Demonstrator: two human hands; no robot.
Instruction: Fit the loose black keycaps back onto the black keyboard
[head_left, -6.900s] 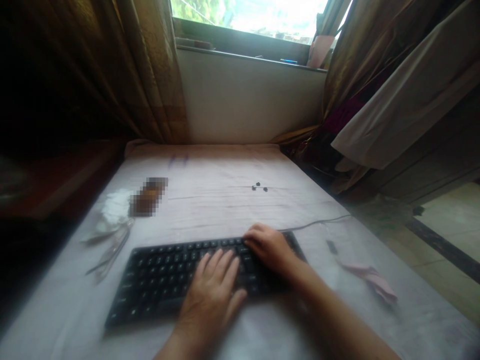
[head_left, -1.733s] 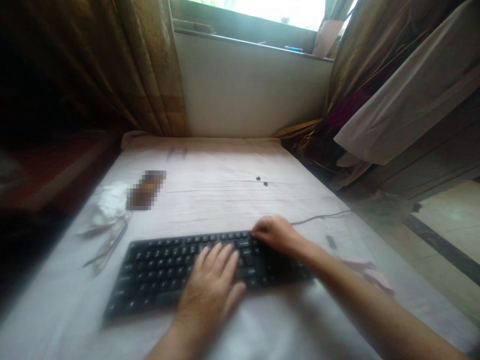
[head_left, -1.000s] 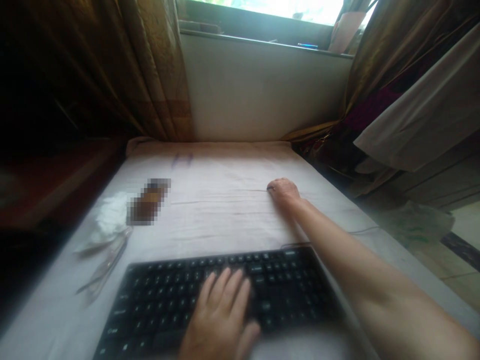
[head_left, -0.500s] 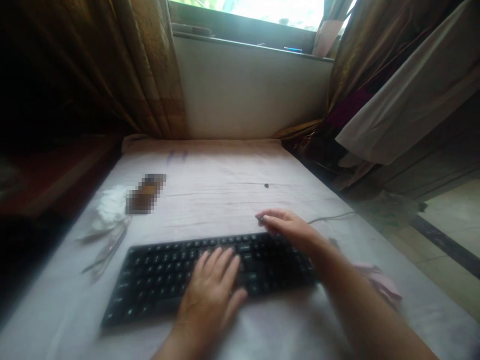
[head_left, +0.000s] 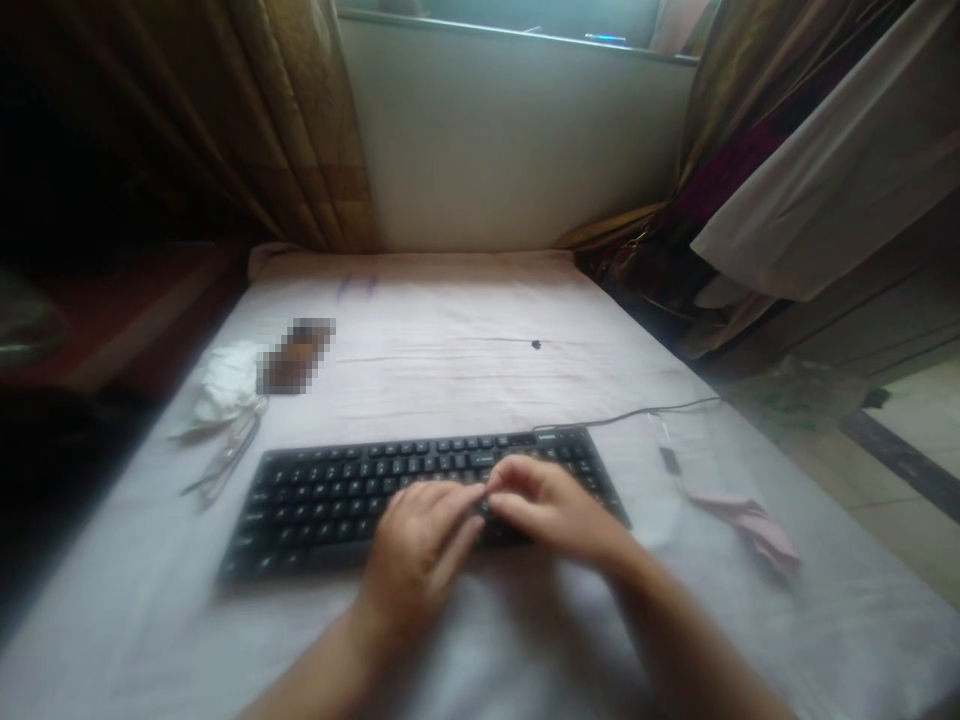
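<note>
A black keyboard (head_left: 337, 495) lies on the white cloth-covered table (head_left: 450, 380). My left hand (head_left: 416, 550) rests on the keys right of the middle, fingers stretched forward and holding nothing. My right hand (head_left: 551, 505) sits beside it on the keyboard's right part. Its fingertips are pinched together, touching the left fingertips. What the pinch holds is hidden here. One small black piece (head_left: 535, 344) lies alone on the cloth beyond the keyboard.
The keyboard's cable (head_left: 637, 412) runs right to a small dark plug (head_left: 666, 460) and a pink rag (head_left: 750, 525). A white wad (head_left: 225, 385), a blurred brown object (head_left: 296, 355) and thin metal tools (head_left: 225, 460) lie at the left. Curtains flank the wall.
My right hand reached to the loose black pieces beyond the keyboard, picked one up and brought it back to the keys. Three pieces lay there before; one is left. My left hand stayed put.
</note>
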